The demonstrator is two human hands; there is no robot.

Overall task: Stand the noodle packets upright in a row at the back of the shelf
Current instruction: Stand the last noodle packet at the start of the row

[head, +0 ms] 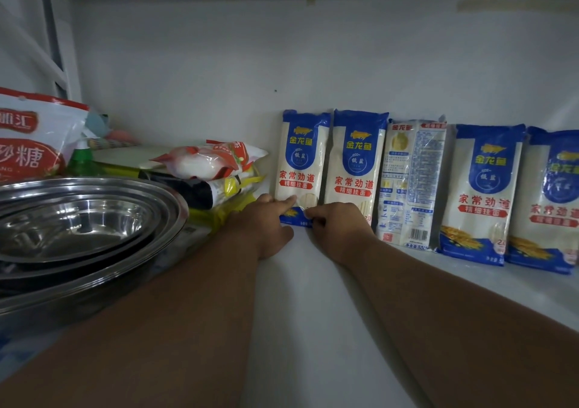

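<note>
Several blue-and-white noodle packets lean upright against the shelf's back wall in a row. The leftmost packet (pixel 301 160) has both hands at its bottom edge. My left hand (pixel 266 225) pinches its lower left corner, thumb on the front. My right hand (pixel 340 230) grips the lower right corner, covering the base of the second packet (pixel 355 163). The third packet (pixel 409 182) shows its back label. Two more, the fourth packet (pixel 482 191) and the fifth packet (pixel 546 200), stand to the right, the last cut off by the frame edge.
Stacked steel bowls (pixel 78 229) fill the left front. Behind them stand a red sugar bag (pixel 28 138), a green bottle (pixel 82 160) and a pile of food bags (pixel 213 166) close to the leftmost packet. The white shelf floor (pixel 313 313) runs between my forearms.
</note>
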